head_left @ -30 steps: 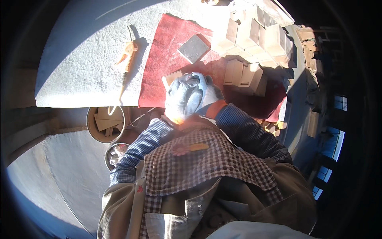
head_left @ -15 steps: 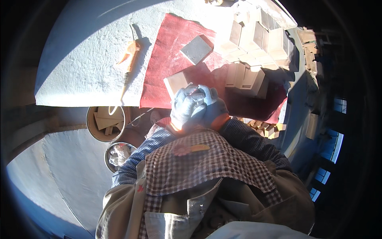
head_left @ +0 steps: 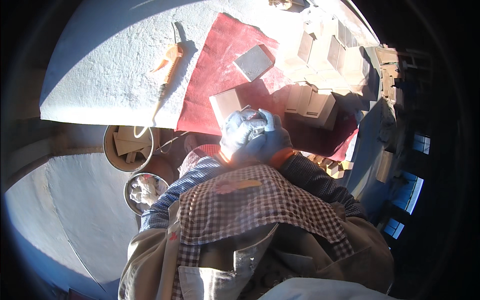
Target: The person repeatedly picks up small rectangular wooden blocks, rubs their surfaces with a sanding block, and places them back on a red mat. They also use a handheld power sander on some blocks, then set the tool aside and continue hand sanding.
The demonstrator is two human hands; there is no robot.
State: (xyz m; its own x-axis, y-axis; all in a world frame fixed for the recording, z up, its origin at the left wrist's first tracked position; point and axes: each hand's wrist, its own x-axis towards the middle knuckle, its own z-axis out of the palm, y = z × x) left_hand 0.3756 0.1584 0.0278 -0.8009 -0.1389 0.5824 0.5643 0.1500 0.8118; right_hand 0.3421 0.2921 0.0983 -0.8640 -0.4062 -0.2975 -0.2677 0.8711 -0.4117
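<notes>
Both my hands wear pale blue-grey gloves and come together over the near edge of the red cloth point(head_left: 197, 95). The curled fingers of my left hand point(head_left: 240, 132) meet those of my right hand point(head_left: 275, 137) around something small and dark. Gloves hide most of it, so its kind cannot be made out. Just beyond the left hand stands a pale wooden block or box point(head_left: 226, 103). Farther off on the cloth lies a flat grey square pad point(head_left: 253, 63). More pale box-like pieces point(head_left: 311, 104) stand to the right of my hands.
An orange air blow gun point(head_left: 171, 59) with a hose lies on the white tabletop point(head_left: 110, 70). Stacked pale boxes point(head_left: 325, 52) fill the far right. Below the table's left edge are a bin of wood offcuts point(head_left: 106, 150) and a bucket of white rags point(head_left: 128, 196). Wood pieces point(head_left: 332, 165) lie at right.
The whole view has tilted and shifted slightly. My hands stay together by the pale block, with the fingers a little rearranged. The things on the table look unmoved.
</notes>
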